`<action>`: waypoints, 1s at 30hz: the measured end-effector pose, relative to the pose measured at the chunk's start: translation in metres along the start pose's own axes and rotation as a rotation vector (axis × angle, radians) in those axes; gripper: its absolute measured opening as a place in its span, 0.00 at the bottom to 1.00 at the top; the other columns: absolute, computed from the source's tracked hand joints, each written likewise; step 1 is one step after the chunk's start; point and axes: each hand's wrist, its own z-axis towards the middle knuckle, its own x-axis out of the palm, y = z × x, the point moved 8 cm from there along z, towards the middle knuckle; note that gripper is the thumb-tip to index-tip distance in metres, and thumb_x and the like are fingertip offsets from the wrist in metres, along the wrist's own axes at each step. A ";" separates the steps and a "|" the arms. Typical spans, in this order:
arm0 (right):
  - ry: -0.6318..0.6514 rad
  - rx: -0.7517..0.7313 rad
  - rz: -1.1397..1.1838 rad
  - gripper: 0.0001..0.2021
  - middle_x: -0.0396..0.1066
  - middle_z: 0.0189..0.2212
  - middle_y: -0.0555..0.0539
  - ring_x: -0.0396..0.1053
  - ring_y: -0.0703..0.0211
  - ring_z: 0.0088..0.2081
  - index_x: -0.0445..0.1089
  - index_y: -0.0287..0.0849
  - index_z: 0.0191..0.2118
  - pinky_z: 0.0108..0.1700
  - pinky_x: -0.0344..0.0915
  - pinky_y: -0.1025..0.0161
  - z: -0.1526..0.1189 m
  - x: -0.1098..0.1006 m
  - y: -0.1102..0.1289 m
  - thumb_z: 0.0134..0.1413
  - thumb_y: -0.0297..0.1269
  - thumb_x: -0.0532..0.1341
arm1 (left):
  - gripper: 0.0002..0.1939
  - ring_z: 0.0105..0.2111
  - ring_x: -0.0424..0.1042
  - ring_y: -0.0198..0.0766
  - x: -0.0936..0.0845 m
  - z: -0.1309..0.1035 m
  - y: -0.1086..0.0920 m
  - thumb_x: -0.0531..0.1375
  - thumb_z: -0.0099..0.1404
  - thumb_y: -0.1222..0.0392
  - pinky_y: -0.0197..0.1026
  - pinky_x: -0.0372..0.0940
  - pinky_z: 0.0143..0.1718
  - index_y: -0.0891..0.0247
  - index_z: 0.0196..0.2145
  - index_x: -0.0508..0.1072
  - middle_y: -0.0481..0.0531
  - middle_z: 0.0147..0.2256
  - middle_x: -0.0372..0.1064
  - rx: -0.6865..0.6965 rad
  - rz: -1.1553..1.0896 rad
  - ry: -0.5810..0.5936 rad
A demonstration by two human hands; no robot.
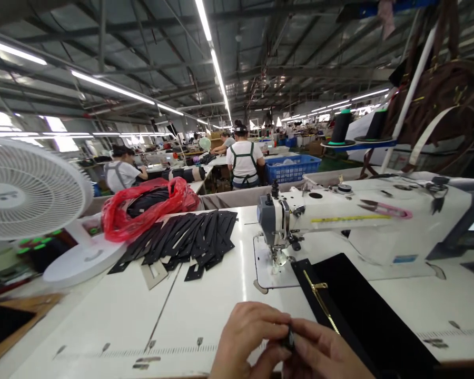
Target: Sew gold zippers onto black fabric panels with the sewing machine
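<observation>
Left hand [245, 337] and right hand [326, 350] nearly closed, fingertips together pinching small dark piece [289, 338] at front of white desk [205, 310]; fingers hide its shape. Risk: piece small, mostly covered, so loose pinch could drop it; right hand near black fabric [363, 300] with gold zipper [323, 303], could nudge it askew. Counts: one sewing machine [398, 239], one fan [27, 195], one red bag [114, 216], two thread cones [341, 126]; dark strips [209, 237] overlap, uncountable.
</observation>
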 end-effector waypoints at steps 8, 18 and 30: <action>-0.041 -0.002 -0.010 0.19 0.69 0.32 0.47 0.65 0.65 0.30 0.73 0.42 0.43 0.31 0.58 0.69 0.009 -0.012 -0.008 0.45 0.46 0.67 | 0.15 0.38 0.68 0.42 0.006 -0.001 0.017 0.62 0.61 0.62 0.42 0.67 0.38 0.58 0.47 0.69 0.55 0.38 0.68 -0.162 0.008 0.116; -0.017 -0.077 -0.115 0.22 0.70 0.26 0.47 0.65 0.64 0.27 0.72 0.39 0.43 0.30 0.57 0.68 0.011 -0.036 0.019 0.45 0.48 0.67 | 0.13 0.37 0.70 0.39 0.019 0.034 0.031 0.63 0.59 0.58 0.37 0.67 0.38 0.58 0.43 0.70 0.54 0.37 0.66 -0.146 -0.212 0.158; -0.069 -0.085 -0.057 0.24 0.69 0.26 0.47 0.66 0.65 0.26 0.70 0.38 0.43 0.29 0.60 0.68 0.018 -0.056 0.024 0.41 0.48 0.68 | 0.15 0.35 0.70 0.39 0.023 0.053 0.044 0.65 0.57 0.54 0.36 0.68 0.36 0.59 0.41 0.70 0.53 0.36 0.67 -0.080 -0.169 0.161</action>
